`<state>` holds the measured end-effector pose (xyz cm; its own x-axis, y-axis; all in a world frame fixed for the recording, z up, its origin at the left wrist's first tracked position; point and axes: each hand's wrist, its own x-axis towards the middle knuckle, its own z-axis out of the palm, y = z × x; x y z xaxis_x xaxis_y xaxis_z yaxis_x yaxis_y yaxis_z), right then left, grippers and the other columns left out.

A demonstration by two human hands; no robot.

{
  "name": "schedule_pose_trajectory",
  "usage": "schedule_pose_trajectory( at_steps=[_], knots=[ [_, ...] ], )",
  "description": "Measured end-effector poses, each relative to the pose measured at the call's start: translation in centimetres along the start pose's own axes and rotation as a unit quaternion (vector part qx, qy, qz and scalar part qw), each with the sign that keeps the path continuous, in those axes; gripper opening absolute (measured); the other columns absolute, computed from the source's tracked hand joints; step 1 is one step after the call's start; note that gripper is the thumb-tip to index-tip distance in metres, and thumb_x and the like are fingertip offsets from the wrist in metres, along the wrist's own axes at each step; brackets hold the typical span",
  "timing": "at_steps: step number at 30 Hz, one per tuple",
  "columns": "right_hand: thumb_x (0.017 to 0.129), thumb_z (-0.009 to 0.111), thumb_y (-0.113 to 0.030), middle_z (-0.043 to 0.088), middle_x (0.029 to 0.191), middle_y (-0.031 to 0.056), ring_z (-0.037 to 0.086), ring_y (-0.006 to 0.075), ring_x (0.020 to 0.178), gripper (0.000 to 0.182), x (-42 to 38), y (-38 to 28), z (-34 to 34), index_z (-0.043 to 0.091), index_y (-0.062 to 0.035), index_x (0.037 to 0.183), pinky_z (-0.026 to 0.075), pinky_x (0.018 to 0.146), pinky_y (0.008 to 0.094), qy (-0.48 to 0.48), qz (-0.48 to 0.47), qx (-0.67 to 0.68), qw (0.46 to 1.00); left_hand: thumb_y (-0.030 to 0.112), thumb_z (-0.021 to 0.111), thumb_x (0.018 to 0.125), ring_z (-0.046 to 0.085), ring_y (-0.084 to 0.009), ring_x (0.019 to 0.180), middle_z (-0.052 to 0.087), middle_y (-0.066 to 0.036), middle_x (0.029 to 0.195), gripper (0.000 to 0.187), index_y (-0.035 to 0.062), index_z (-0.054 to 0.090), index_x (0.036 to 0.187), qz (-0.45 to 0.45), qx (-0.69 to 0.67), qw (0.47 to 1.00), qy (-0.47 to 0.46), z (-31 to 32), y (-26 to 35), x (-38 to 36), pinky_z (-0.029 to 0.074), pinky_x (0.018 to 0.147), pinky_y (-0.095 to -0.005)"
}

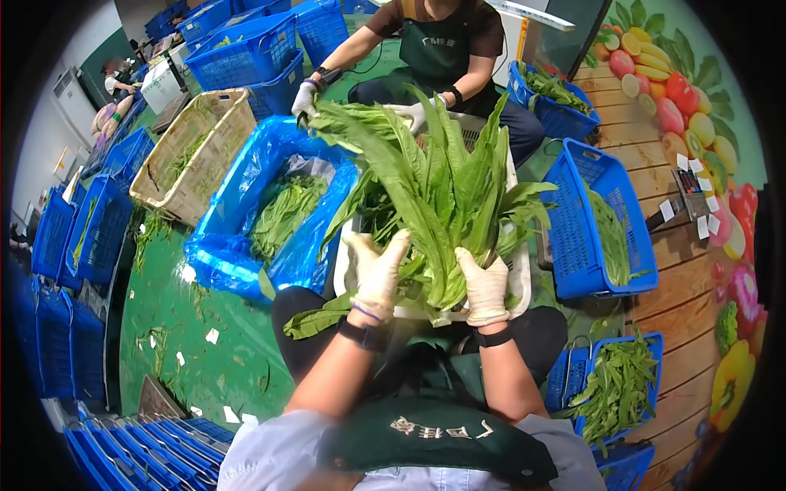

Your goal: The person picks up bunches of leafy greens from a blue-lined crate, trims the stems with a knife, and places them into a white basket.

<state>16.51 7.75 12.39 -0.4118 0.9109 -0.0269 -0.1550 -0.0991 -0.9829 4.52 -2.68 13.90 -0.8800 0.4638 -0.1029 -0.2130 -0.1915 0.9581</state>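
Note:
A large bunch of long-leaved greens [434, 196] stands fanned out in front of me, its leaf tips pointing away. My right hand [485, 288], in a white glove, closes around the bunch's right side near its base, with some fingers hidden by leaves. On the left side, my left hand [378, 274], also gloved, grips among the lower leaves, thumb raised; its fingertips are partly hidden. Beneath the greens is a white plastic crate [518, 282], mostly covered by leaves. Across from me, a person's gloved hand [305, 100] touches leaf tips, and their other gloved hand [416, 113] is behind the leaves.
A crate lined with blue plastic [225, 266] holds greens at my left, beside a beige crate [184, 155]. Blue crates with greens stand at right [610, 229] and lower right [618, 380]. Scraps [213, 335] lie on the green floor. A co-worker [442, 41] sits opposite.

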Motion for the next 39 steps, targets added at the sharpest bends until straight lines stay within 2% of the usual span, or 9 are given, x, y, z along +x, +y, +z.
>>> schedule_pose_trajectory(
  at_steps=[3, 5, 11, 14, 16, 20, 27, 36, 39],
  knots=[
    [0.081, 0.071, -0.005, 0.067, 0.089, 0.0025, 0.058, 0.0079, 0.073, 0.022, 0.6, 1.2, -0.4, 0.064, 0.0021, 0.1, 0.048, 0.069, 0.0246, 0.028, -0.046, -0.03, 0.998, 0.017, 0.069, 0.081, 0.042, -0.028, 0.127, 0.037, -0.015, 0.143, 0.075, 0.0024, 0.028, 0.142, 0.262, 0.167, 0.941, 0.137, 0.8, 1.9, -0.1, 0.022, 0.112, -0.0461],
    [0.081, 0.071, -0.006, 0.067, 0.088, 0.0028, 0.057, 0.0079, 0.072, 0.021, 0.3, 1.2, -0.3, 0.064, 0.0018, 0.099, 0.048, 0.068, 0.0246, 0.022, -0.038, -0.047, 0.998, 0.013, 0.073, 0.074, 0.027, -0.0433, 0.136, 0.03, -0.025, 0.147, 0.067, 0.0095, 0.047, 0.136, 0.486, 0.354, 0.798, -0.029, 0.9, 3.8, -0.2, 0.022, 0.112, -0.0506],
    [0.078, 0.074, -0.012, 0.069, 0.085, 0.0045, 0.06, 0.0092, 0.072, 0.025, -0.3, 0.8, -0.2, 0.064, 0.0021, 0.095, 0.049, 0.07, 0.0262, 0.029, -0.064, -0.102, 0.992, 0.015, 0.069, 0.083, 0.033, -0.0364, 0.134, 0.04, -0.022, 0.141, 0.024, 0.0128, 0.065, 0.107, 0.467, 0.293, 0.834, 0.035, 0.9, 1.6, 2.0, 0.022, 0.111, -0.0495],
    [0.078, 0.077, -0.02, 0.07, 0.088, 0.0092, 0.063, 0.0132, 0.076, 0.035, 0.2, -0.6, -1.5, 0.064, 0.0036, 0.1, 0.05, 0.074, 0.0289, -0.051, -0.068, -0.244, 0.966, 0.03, 0.058, 0.094, 0.039, -0.0239, 0.129, 0.035, -0.015, 0.146, 0.062, 0.0118, 0.029, 0.145, 0.095, -0.024, 0.993, -0.068, 0.1, -1.1, 0.7, 0.034, 0.106, -0.0341],
    [0.079, 0.077, -0.024, 0.069, 0.095, 0.0087, 0.061, 0.0109, 0.08, 0.041, -0.2, -1.4, -0.7, 0.063, 0.0046, 0.105, 0.049, 0.074, 0.0264, -0.193, 0.007, -0.145, 0.97, 0.062, 0.056, 0.084, 0.053, -0.0209, 0.109, 0.054, -0.009, 0.12, 0.074, 0.0072, 0.044, 0.132, -0.221, -0.263, 0.927, -0.148, 0.5, -2.5, 0.1, 0.047, 0.092, -0.0353],
    [0.083, 0.073, -0.014, 0.067, 0.101, 0.0053, 0.058, 0.0063, 0.08, 0.04, -1.6, -4.1, 0.4, 0.061, 0.0058, 0.115, 0.048, 0.07, 0.0191, -0.178, 0.065, -0.082, 0.978, 0.07, 0.056, 0.078, 0.057, -0.0261, 0.104, 0.06, -0.012, 0.111, 0.074, 0.0087, 0.053, 0.12, -0.313, -0.463, 0.788, -0.257, 0.5, -5.4, 1.2, 0.049, 0.091, -0.0435],
    [0.071, 0.077, -0.005, 0.063, 0.085, 0.0105, 0.06, 0.0226, 0.07, 0.039, -5.6, -0.7, 0.4, 0.067, -0.0068, 0.109, 0.049, 0.062, 0.0319, -0.095, -0.352, -0.391, 0.845, 0.059, 0.052, 0.087, 0.057, -0.0306, 0.099, 0.061, -0.015, 0.106, 0.057, 0.0061, 0.057, 0.108, -0.263, -0.504, 0.809, -0.15, 1.5, -5.1, 1.8, 0.049, 0.092, -0.0431],
    [0.069, 0.065, 0.007, 0.056, 0.071, 0.0068, 0.056, 0.0203, 0.055, 0.034, -4.7, -0.2, 0.6, 0.067, -0.0066, 0.1, 0.044, 0.052, 0.0297, -0.239, -0.408, -0.287, 0.833, 0.053, 0.048, 0.092, 0.057, -0.0346, 0.107, 0.057, -0.019, 0.117, 0.059, 0.0033, 0.049, 0.123, -0.278, -0.557, 0.76, -0.188, -0.2, -7.0, 2.8, 0.048, 0.094, -0.0496],
    [0.079, 0.067, 0.001, 0.061, 0.07, 0.0036, 0.055, 0.0098, 0.055, 0.013, -7.1, 0.8, -0.2, 0.065, -0.0021, 0.092, 0.044, 0.051, 0.0245, -0.247, -0.062, -0.086, 0.963, 0.049, 0.045, 0.095, 0.056, -0.035, 0.108, 0.056, -0.019, 0.12, 0.055, 0.003, 0.049, 0.124, -0.285, -0.579, 0.753, -0.127, -0.4, -5.9, 3.1, 0.046, 0.097, -0.0495]
  ],
)
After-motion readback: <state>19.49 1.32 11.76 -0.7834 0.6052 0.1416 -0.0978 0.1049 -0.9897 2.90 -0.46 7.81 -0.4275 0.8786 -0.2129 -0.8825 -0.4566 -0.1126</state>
